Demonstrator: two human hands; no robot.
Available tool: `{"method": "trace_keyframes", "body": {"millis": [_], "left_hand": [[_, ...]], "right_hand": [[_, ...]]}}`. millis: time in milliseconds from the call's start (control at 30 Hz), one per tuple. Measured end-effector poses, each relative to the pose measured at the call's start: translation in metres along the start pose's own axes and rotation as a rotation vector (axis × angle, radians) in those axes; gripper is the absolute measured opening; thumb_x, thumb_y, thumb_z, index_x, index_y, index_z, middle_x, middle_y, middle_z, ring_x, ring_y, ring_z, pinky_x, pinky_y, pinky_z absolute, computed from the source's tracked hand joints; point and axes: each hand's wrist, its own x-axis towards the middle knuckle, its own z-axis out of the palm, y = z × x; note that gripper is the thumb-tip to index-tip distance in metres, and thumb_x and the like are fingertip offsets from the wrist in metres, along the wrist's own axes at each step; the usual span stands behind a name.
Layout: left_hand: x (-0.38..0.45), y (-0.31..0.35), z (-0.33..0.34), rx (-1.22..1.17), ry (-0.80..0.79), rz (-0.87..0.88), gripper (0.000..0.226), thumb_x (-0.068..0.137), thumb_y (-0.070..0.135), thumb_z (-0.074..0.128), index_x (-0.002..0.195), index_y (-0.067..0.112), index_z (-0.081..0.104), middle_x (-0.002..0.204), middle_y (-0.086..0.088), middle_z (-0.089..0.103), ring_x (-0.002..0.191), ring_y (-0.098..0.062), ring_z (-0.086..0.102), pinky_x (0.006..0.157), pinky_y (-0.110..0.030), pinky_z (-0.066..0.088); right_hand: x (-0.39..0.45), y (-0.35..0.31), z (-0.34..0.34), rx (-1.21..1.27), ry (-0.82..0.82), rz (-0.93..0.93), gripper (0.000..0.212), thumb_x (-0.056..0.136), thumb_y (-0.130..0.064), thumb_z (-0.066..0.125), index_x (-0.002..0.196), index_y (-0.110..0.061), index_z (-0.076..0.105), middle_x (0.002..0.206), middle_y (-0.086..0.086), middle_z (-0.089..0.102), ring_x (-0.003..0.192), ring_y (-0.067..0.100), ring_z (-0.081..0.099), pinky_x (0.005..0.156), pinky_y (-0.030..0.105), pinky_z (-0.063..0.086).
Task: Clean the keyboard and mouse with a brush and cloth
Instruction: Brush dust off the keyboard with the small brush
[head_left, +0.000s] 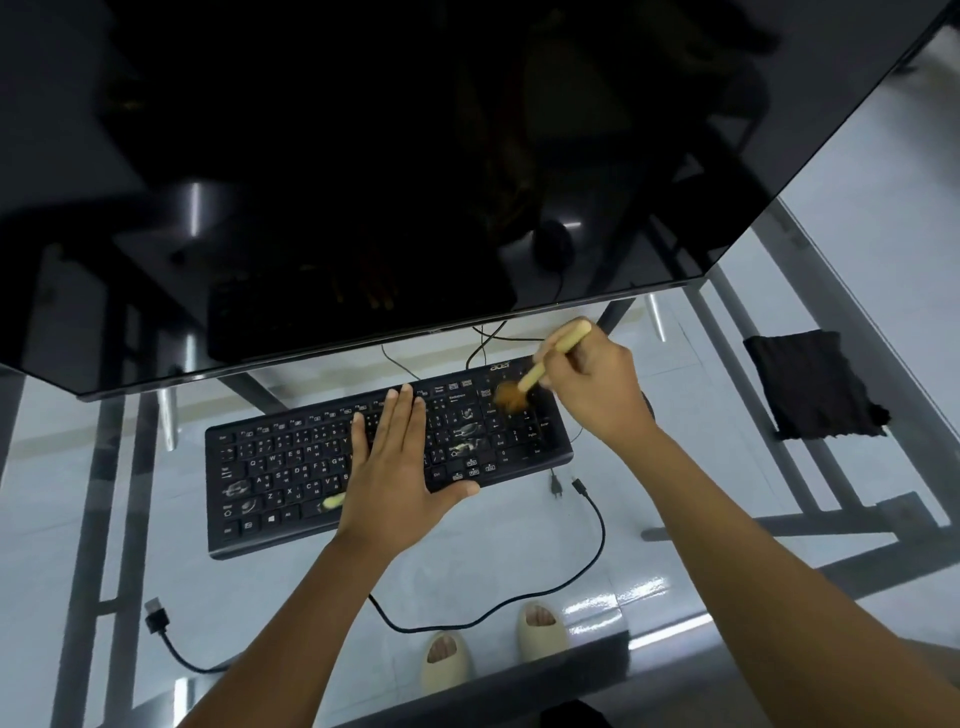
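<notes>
The right grip (592, 384) pinches a pale wooden brush (540, 364), bristles down-left on the black plastic keyboard's (291, 467) numpad near the desk's far edge, while the flat, open left grip (395, 462) steadies mid-keyboard.

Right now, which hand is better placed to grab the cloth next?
Left. The left hand lies flat and free on the keyboard. The right hand is nearer the black cloth, but it grips the brush.

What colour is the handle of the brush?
Pale yellow-cream, on the brush that the right hand holds; seen in the head view.
</notes>
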Motion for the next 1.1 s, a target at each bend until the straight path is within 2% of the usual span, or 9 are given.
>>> {"method": "trace_keyframes", "body": {"millis": [100,233,367,500,633,767,900,1033,1100], "left_hand": [[0.002,0.004,-0.002,-0.020,0.009,-0.005,0.111,0.073,0.086,0.028,0.151,0.010,0.007,0.160,-0.003,-0.004,0.145,-0.012,-0.016,0.117,-0.046,-0.011],[0.005,0.011,-0.002,-0.053,0.039,-0.029,0.106,0.076,0.083,0.028,0.151,0.010,0.010,0.160,-0.003,-0.001,0.145,-0.012,-0.015,0.117,-0.045,-0.012],[0.005,0.015,0.000,-0.055,0.029,-0.028,0.106,0.077,0.082,0.031,0.151,0.009,0.009,0.160,-0.003,-0.002,0.145,-0.012,-0.015,0.117,-0.046,-0.011],[0.006,0.020,0.004,-0.057,0.028,-0.055,0.104,0.079,0.080,0.031,0.151,0.009,0.008,0.160,-0.003,-0.005,0.144,-0.013,-0.017,0.117,-0.045,-0.012],[0.005,0.022,0.007,-0.045,0.027,-0.073,0.103,0.080,0.079,0.033,0.151,0.008,0.008,0.160,-0.005,-0.006,0.145,-0.015,-0.018,0.116,-0.045,-0.012],[0.004,0.024,0.007,-0.029,0.028,-0.072,0.103,0.081,0.077,0.035,0.151,0.007,0.007,0.160,-0.006,-0.007,0.145,-0.016,-0.018,0.117,-0.047,-0.010],[0.003,0.027,0.008,-0.011,0.031,-0.084,0.099,0.084,0.075,0.033,0.151,0.006,0.008,0.160,-0.008,-0.006,0.145,-0.018,-0.016,0.117,-0.048,-0.009],[0.000,0.026,0.009,0.014,0.037,-0.086,0.096,0.086,0.073,0.030,0.150,0.005,0.010,0.160,-0.009,-0.003,0.146,-0.020,-0.013,0.117,-0.048,-0.007],[-0.001,0.024,0.008,0.027,0.030,-0.079,0.094,0.086,0.072,0.029,0.150,0.005,0.011,0.160,-0.009,-0.001,0.146,-0.019,-0.011,0.117,-0.049,-0.005]], "right_hand": [[-0.008,0.004,-0.002,-0.128,-0.128,-0.048,0.008,0.091,-0.010,0.054,0.085,-0.011,0.058,0.060,-0.007,0.064,0.051,0.000,0.058,0.048,0.008,0.039],[-0.006,0.013,-0.013,-0.023,0.113,-0.035,0.007,0.092,-0.014,0.054,0.089,-0.013,0.060,0.068,-0.008,0.065,0.059,0.006,0.062,0.052,0.015,0.045],[-0.009,0.015,-0.013,-0.178,-0.150,-0.026,0.009,0.092,-0.018,0.054,0.086,-0.013,0.059,0.060,-0.008,0.061,0.054,0.008,0.060,0.050,0.024,0.047],[-0.009,0.016,-0.016,-0.115,0.109,-0.061,0.011,0.094,-0.021,0.054,0.089,-0.013,0.058,0.063,-0.008,0.062,0.053,0.002,0.056,0.050,0.015,0.041],[-0.009,0.014,-0.009,-0.179,-0.120,-0.001,0.012,0.094,-0.021,0.054,0.087,-0.012,0.058,0.063,-0.007,0.061,0.053,0.008,0.057,0.050,0.021,0.044],[-0.005,0.014,-0.008,-0.110,0.130,-0.069,0.014,0.096,-0.026,0.053,0.090,-0.014,0.056,0.071,-0.008,0.065,0.061,0.004,0.060,0.056,0.013,0.044],[-0.001,0.008,-0.001,-0.138,-0.047,-0.046,0.017,0.096,-0.023,0.054,0.088,-0.009,0.056,0.067,-0.008,0.068,0.056,0.000,0.059,0.053,0.006,0.038],[0.007,0.008,0.004,0.017,0.180,-0.043,0.010,0.096,-0.018,0.056,0.089,-0.012,0.057,0.076,0.001,0.069,0.066,0.002,0.064,0.060,0.005,0.044],[0.011,0.005,0.008,0.079,0.112,0.027,0.014,0.095,-0.024,0.058,0.090,-0.011,0.059,0.074,-0.001,0.071,0.068,0.006,0.067,0.065,0.013,0.052]]}}
